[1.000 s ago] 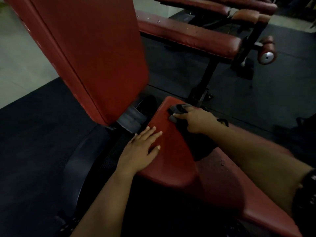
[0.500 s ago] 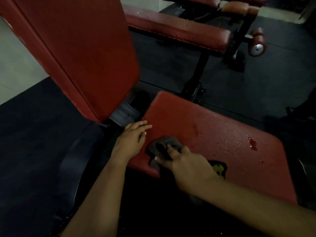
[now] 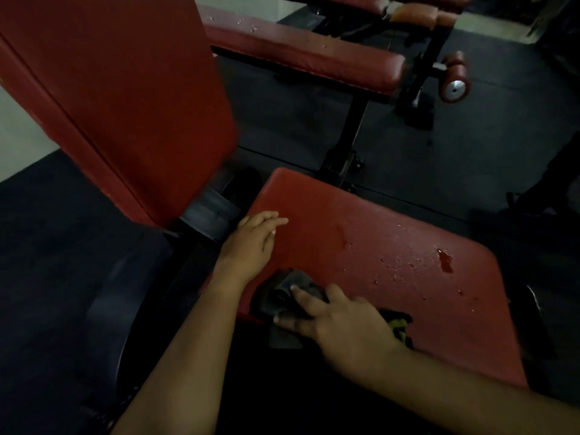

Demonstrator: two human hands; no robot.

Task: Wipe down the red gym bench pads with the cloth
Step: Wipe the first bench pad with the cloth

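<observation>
The red seat pad (image 3: 386,240) lies in front of me, speckled with water drops towards its right side. My right hand (image 3: 339,321) presses a dark grey cloth (image 3: 282,296) onto the pad's near left edge; part of the cloth hangs over the rim. My left hand (image 3: 254,243) rests flat on the pad's left corner, fingers together, holding nothing. The tilted red back pad (image 3: 125,89) rises at the upper left. A torn patch (image 3: 398,324) with yellow foam shows at the pad's near edge.
A second red bench (image 3: 307,58) with water drops stands behind, on a black post (image 3: 351,133). A red foam roller (image 3: 455,80) sticks out at its right. More red pads (image 3: 417,11) lie farther back. Dark rubber flooring (image 3: 470,152) surrounds the benches.
My right hand has dragged the cloth from the pad's far left corner to its near left edge. My left hand has slid slightly towards the left corner and stayed on the pad.
</observation>
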